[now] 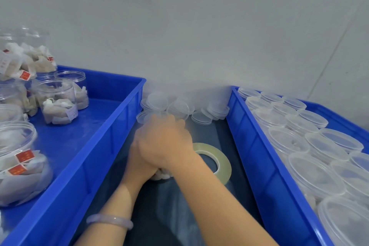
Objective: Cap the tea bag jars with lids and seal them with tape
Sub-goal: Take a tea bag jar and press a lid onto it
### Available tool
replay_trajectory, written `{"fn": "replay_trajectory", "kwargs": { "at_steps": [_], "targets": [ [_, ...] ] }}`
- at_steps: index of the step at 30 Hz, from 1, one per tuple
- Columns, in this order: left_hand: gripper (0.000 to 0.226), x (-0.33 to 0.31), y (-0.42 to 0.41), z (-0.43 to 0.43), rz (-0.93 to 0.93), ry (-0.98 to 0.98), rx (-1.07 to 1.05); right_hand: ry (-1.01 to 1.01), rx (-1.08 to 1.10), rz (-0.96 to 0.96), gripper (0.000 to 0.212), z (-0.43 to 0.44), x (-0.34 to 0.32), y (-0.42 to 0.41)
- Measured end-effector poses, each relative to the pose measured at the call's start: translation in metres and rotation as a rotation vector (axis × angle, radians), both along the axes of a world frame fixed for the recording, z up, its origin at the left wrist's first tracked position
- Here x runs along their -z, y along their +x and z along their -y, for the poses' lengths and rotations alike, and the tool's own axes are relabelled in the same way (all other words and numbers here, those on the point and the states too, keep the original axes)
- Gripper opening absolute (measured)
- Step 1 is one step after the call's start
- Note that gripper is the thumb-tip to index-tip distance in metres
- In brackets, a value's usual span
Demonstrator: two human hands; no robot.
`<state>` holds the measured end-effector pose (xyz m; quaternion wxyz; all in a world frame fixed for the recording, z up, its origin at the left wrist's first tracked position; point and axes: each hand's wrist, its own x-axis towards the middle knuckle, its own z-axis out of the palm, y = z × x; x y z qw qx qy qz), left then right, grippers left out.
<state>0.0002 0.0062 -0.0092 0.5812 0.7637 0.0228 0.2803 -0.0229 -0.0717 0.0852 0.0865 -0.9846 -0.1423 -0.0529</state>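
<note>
Under the right hand, jar mostly hidden, whitish.

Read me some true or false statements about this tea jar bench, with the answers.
1. The tape roll lies flat on the dark surface between the left bin and the right bin. True.
2. The jars in the right bin stand uncapped. False: those in view wear lids.
3. Loose lids are piled by the wall. True.
4. The bracelet is on the right wrist. False: it is on the left wrist.
5. Each hand reaches into a different bin. False: the left hand and right hand are stacked together on a jar between the bins.
</note>
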Motion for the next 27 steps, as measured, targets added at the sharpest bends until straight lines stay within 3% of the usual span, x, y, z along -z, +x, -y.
{"fn": "replay_trajectory", "kwargs": {
  "at_steps": [2, 5, 9, 13, 15, 17, 18, 20, 22, 25, 27],
  "targets": [
    [0.067, -0.01, -0.001, -0.001, -0.017, 0.018, 0.101, 0.064, -0.049, -0.127, 0.064, 0.015, -0.013, -0.002],
    [0.041, -0.009, 0.001, -0.005, -0.022, 0.086, 0.219, 0.139, -0.045, -0.183, 0.067, 0.029, -0.029, 0.001],
    [0.056, -0.011, -0.002, -0.01, 0.038, 0.056, 0.287, 0.178, 0.007, -0.058, 0.079, 0.023, -0.019, 0.008],
    [0.028, -0.018, -0.002, -0.001, 0.196, 0.31, 0.267, 0.287, -0.223, -0.047, 0.073, 0.024, 0.001, 0.017],
    [0.033, -0.034, -0.012, 0.005, 0.02, 0.224, 0.248, 0.364, -0.202, 0.001, 0.063, 0.022, 0.005, 0.02],
    [0.033, -0.023, -0.011, 0.003, 0.118, 0.39, 0.125, 0.394, -0.101, 0.082, 0.056, 0.012, 0.01, 0.018],
    [0.037, -0.022, -0.014, 0.004, 0.056, 0.301, 0.143, 0.385, -0.06, 0.118, 0.055, 0.007, 0.013, 0.016],
    [0.066, -0.021, -0.014, 0.001, -0.037, 0.094, 0.053, 0.337, -0.047, 0.145, 0.058, 0.004, 0.015, 0.014],
    [0.08, -0.016, -0.01, -0.003, -0.169, 0.081, 0.091, 0.281, -0.127, 0.069, 0.067, 0.013, 0.011, 0.017],
    [0.068, -0.02, -0.007, -0.006, -0.174, 0.088, 0.274, 0.294, -0.236, -0.054, 0.075, 0.028, 0.004, 0.021],
    [0.058, -0.018, -0.006, -0.003, -0.119, 0.107, 0.243, 0.362, -0.195, 0.029, 0.068, 0.025, 0.01, 0.019]
  ]
}}
